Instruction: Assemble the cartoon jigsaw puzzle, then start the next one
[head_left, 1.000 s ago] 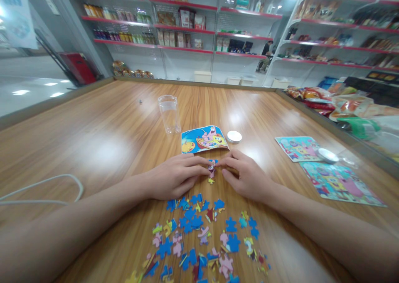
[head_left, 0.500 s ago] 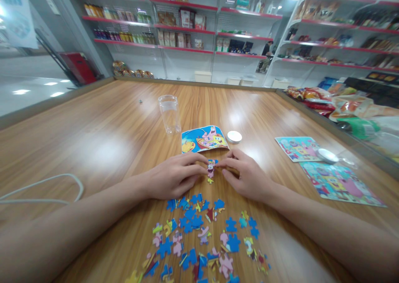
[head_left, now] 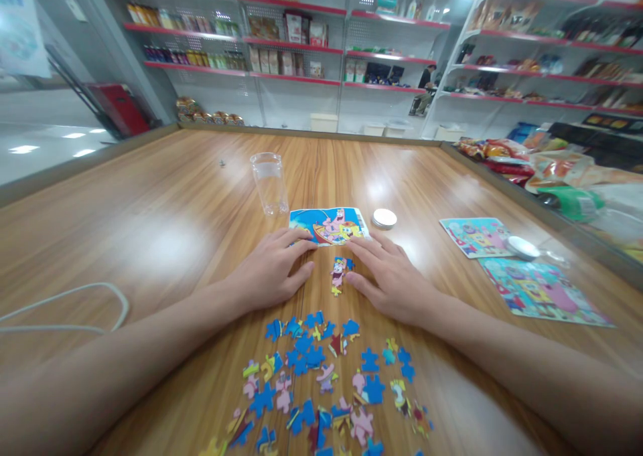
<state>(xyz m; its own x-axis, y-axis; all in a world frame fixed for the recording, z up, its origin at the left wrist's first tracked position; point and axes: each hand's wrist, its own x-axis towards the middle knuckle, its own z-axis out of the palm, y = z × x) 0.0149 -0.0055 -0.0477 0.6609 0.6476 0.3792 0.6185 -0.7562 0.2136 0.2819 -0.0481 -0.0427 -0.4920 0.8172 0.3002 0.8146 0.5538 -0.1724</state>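
My left hand [head_left: 276, 268] is open, its fingertips resting at the lower left corner of the blue picture card [head_left: 326, 225], which now lies flat. My right hand [head_left: 386, 272] is open too, fingers stretched over the card's lower right corner. Between the hands sits a small group of joined puzzle pieces [head_left: 337, 275] with a pink figure, a yellow bit below and blue at the top right. The right thumb is close beside it; whether they touch I cannot tell. Nearer to me, many loose puzzle pieces [head_left: 304, 359] in blue, pink and yellow lie scattered on the wooden table [head_left: 191, 242].
A clear plastic cup [head_left: 270, 185] stands behind the card, a white round lid [head_left: 384, 218] to its right. Two more picture cards [head_left: 542, 292] lie at the right with another lid [head_left: 523, 248]. A white cable [head_left: 120, 302] loops at the left. Snack bags [head_left: 502, 158] line the right edge.
Both hands have moved off the joined pieces and up to the card's lower corners, fingers spreading. The card's curled lower edge has flattened. A blue piece shows at the group's right side.
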